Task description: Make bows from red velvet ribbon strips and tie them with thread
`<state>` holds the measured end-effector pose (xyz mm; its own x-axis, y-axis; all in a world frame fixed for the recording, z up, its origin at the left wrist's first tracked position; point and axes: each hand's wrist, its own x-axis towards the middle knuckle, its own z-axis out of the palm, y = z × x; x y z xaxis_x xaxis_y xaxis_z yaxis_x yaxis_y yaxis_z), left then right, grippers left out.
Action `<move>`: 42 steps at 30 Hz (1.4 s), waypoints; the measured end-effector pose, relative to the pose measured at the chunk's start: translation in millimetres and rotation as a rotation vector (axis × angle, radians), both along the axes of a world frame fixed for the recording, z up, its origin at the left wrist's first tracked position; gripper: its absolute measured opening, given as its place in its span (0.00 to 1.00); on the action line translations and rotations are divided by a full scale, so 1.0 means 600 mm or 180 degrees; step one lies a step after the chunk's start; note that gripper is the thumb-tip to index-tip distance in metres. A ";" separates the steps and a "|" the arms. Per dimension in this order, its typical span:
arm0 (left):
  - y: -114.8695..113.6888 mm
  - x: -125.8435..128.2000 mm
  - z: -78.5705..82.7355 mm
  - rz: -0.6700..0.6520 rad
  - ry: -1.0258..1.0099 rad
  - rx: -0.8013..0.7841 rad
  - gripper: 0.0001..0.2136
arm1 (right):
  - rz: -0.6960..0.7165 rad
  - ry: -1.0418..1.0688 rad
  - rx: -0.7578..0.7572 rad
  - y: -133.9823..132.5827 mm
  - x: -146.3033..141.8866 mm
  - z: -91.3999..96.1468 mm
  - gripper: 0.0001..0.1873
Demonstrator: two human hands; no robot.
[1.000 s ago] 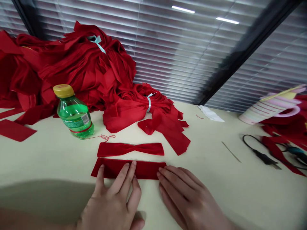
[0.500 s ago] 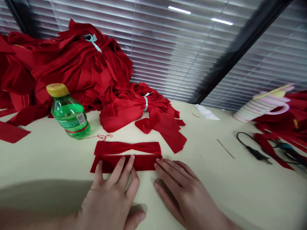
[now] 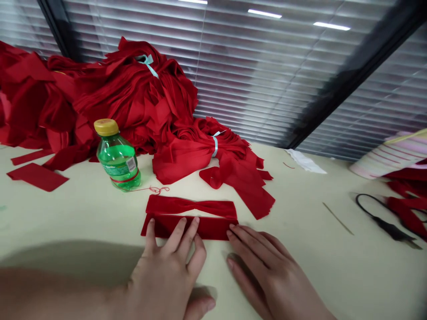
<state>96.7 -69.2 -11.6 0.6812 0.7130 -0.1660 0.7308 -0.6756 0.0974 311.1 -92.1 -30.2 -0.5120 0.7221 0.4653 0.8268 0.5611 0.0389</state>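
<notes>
A flat red fabric strip (image 3: pixel 213 227) lies crosswise on the pale table in front of me. My left hand (image 3: pixel 170 266) rests with spread fingers, several fingertips pressing on the strip's left and middle parts. At the strip's right end, the outstretched fingertips of my right hand (image 3: pixel 273 271) touch its edge. Just beyond lies a second red fabric piece (image 3: pixel 167 204), pinched narrow at its middle, along the far edge of the first. A loose red thread (image 3: pixel 158 190) runs from a green bottle (image 3: pixel 119 162) with a yellow cap, around which more thread is wound.
Tied bundles of red fabric strips (image 3: pixel 133 89) are heaped against the window blinds (image 3: pixel 253 80). A smaller bundle (image 3: pixel 187 155) sits nearer. To the right are a white paper scrap (image 3: pixel 305 161), a thin stick (image 3: pixel 337 218), a black plug cord (image 3: pixel 387 226) and a striped cup (image 3: pixel 387 155).
The whole scene has shifted rightward in the view as the camera turned left. Both hands keep the same position on the fabric strip.
</notes>
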 end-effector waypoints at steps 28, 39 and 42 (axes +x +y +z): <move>-0.002 -0.008 0.015 0.0174 0.0112 0.0038 0.29 | -0.0020 -0.0009 -0.0037 -0.002 0.002 -0.004 0.15; -0.005 -0.010 0.009 0.0146 0.0129 0.0051 0.29 | -0.0014 -0.0004 -0.0020 -0.003 -0.001 -0.003 0.15; -0.003 -0.007 0.010 0.0135 0.0140 0.0005 0.29 | -0.0109 0.0024 0.0056 0.000 -0.011 -0.001 0.15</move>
